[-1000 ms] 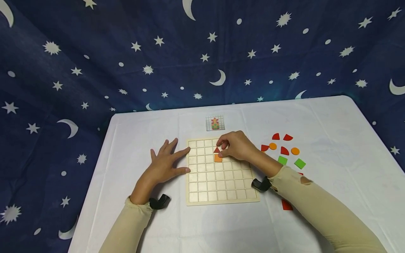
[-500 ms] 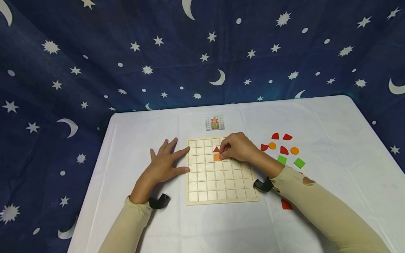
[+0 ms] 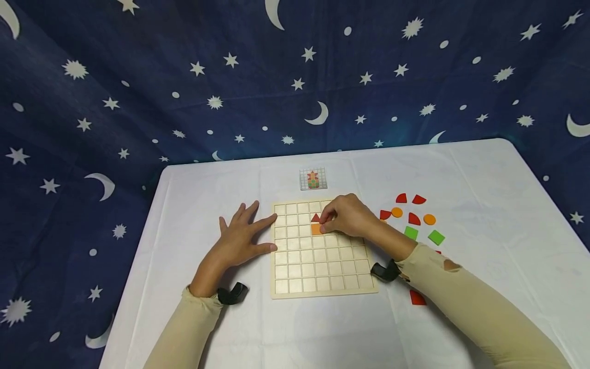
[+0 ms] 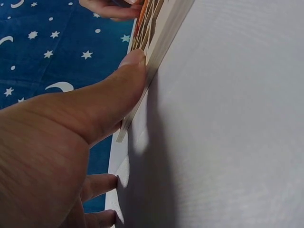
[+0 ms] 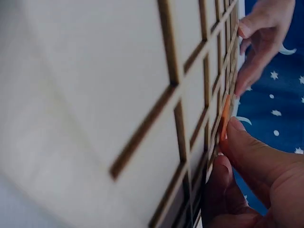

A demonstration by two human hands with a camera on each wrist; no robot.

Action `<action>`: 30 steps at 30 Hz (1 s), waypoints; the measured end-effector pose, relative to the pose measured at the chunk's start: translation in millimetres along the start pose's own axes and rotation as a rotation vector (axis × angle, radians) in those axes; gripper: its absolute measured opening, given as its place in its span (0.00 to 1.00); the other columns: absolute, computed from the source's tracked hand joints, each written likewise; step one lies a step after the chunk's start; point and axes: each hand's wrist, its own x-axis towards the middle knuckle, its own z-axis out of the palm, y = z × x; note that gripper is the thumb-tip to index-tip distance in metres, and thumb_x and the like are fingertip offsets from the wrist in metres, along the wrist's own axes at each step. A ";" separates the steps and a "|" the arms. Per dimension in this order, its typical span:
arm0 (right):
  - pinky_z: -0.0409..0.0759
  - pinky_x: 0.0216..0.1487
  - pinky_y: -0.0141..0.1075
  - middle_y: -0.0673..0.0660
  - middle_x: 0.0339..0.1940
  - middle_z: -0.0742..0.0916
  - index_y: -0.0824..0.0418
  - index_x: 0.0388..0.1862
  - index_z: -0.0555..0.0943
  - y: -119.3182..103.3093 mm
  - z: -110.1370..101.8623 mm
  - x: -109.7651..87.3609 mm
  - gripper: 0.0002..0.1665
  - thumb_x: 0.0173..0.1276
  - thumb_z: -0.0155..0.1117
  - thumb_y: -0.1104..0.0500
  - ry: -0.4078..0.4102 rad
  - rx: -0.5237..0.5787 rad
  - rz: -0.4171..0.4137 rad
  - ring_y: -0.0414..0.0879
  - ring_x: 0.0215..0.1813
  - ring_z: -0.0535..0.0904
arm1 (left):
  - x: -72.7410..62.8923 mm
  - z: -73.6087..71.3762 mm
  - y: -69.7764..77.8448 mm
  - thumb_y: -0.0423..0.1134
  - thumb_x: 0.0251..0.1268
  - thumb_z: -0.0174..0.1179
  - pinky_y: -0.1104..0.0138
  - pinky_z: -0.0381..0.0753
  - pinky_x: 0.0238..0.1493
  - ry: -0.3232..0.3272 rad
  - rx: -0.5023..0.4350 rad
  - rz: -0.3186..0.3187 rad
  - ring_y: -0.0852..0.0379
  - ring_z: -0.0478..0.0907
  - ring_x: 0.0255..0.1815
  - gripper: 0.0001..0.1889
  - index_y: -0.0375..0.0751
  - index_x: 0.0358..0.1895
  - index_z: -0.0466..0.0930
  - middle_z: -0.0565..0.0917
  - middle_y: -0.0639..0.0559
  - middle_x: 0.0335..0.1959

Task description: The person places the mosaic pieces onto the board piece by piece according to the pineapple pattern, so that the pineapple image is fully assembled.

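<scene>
A pale wooden grid board lies flat on the table. My left hand is spread beside it, thumb and index fingertip at the board's left edge; the left wrist view shows the thumb against that edge. My right hand is over the board's upper part, fingers bent, thumb and fingertips at the right side of an orange square tile. In the right wrist view the thumb meets the orange tile, with a fingertip just below. A red triangle tile sits in the cell above the square.
Behind the board lies a small pattern card. To the right are scattered red quarter-circles, orange discs and green squares. Another red piece lies beside the right sleeve, which covers part of the table.
The right hand has come slightly down and its fingers have drawn closer to the thumb. The orange square has shifted a touch left. The left hand stays in place.
</scene>
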 end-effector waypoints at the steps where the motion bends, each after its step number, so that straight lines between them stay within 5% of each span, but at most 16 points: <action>1: 0.76 0.41 0.37 0.42 0.24 0.87 0.49 0.31 0.91 1.4 -2.8 -1.8 0.05 0.57 0.81 0.55 0.002 0.006 -0.001 0.42 0.36 0.80 | 0.3 -0.1 0.1 0.65 0.57 0.70 0.18 0.35 0.66 0.001 -0.001 0.001 0.30 0.42 0.84 0.40 0.64 0.75 0.70 0.52 0.40 0.84; 11: 0.75 0.31 0.38 0.51 0.29 0.89 0.56 0.46 0.90 36.4 -66.3 -42.5 0.11 0.66 0.75 0.56 0.111 -0.019 0.100 0.46 0.30 0.79 | 0.0 0.2 1.1 0.65 0.57 0.70 0.18 0.35 0.65 0.000 0.002 -0.012 0.30 0.42 0.84 0.41 0.64 0.75 0.70 0.52 0.39 0.84; 16: 0.75 0.36 0.40 0.55 0.35 0.89 0.57 0.49 0.89 62.5 -94.8 -64.9 0.13 0.68 0.73 0.56 0.150 -0.120 0.153 0.50 0.37 0.78 | 0.0 -0.3 1.4 0.65 0.57 0.70 0.18 0.34 0.66 -0.002 -0.005 -0.010 0.30 0.41 0.84 0.41 0.64 0.75 0.70 0.52 0.40 0.84; 30: 0.75 0.36 0.38 0.60 0.39 0.87 0.62 0.56 0.87 117.8 -107.0 -72.9 0.20 0.67 0.74 0.57 0.125 -0.280 0.188 0.52 0.39 0.76 | -0.3 -0.7 0.9 0.65 0.57 0.70 0.18 0.35 0.66 -0.004 -0.002 -0.004 0.30 0.41 0.84 0.41 0.64 0.75 0.70 0.52 0.40 0.84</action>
